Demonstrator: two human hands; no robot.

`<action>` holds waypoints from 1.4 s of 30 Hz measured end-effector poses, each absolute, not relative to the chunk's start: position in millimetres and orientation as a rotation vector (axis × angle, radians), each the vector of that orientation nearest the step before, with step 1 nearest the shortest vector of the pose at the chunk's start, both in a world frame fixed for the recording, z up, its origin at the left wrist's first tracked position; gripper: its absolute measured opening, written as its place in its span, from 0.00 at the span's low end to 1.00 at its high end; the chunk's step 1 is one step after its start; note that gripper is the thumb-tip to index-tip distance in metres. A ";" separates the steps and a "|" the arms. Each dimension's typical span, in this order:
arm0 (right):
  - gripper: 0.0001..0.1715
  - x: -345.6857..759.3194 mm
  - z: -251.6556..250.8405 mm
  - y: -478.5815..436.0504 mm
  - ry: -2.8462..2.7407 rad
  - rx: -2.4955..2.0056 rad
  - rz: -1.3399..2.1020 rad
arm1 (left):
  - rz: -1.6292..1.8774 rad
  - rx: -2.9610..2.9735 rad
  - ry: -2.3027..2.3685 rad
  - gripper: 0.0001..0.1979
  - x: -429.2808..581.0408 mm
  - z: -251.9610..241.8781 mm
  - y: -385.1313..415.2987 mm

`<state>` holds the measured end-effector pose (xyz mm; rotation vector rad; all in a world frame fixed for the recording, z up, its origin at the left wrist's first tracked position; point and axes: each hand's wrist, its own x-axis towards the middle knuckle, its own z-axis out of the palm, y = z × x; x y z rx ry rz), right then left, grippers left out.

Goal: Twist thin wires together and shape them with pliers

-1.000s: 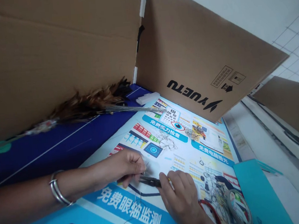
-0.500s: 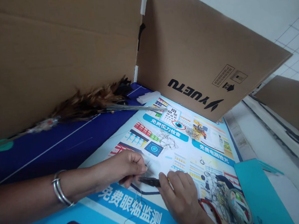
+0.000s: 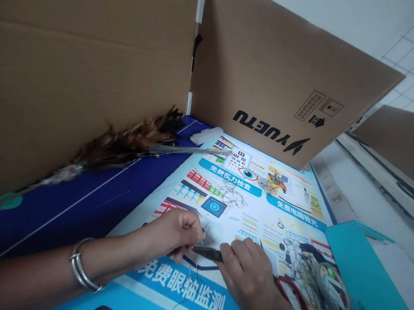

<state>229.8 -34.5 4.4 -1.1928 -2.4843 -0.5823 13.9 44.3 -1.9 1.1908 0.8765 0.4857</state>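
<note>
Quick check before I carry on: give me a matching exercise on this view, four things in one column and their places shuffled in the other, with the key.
Things
1. Pliers
2. Feather duster
3. Silver bangles
4. Teal folder-like item

Places
A. Around the left wrist
B. Just right of the wire pile in the picture
C. Held in the right hand
D. Along the foot of the left cardboard wall

Right pairs: 1-C, 2-D, 3-A, 4-B
</note>
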 end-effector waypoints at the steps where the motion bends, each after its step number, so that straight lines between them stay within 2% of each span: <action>1: 0.10 229.6 3.7 -35.2 -2.487 -1.198 -0.566 | 0.485 1.194 0.880 0.18 13.9 -2.3 44.1; 20: 0.12 223.4 -10.4 -40.7 -2.345 -1.405 0.098 | 0.456 1.654 0.989 0.10 12.1 6.0 34.2; 34: 0.10 227.2 4.1 -39.5 -2.369 -1.500 0.646 | 0.644 1.999 0.994 0.13 5.1 -1.1 12.3; 42: 0.11 228.3 7.8 -36.9 -2.462 -1.443 0.755 | 0.625 1.935 0.949 0.17 -4.2 -7.8 -3.4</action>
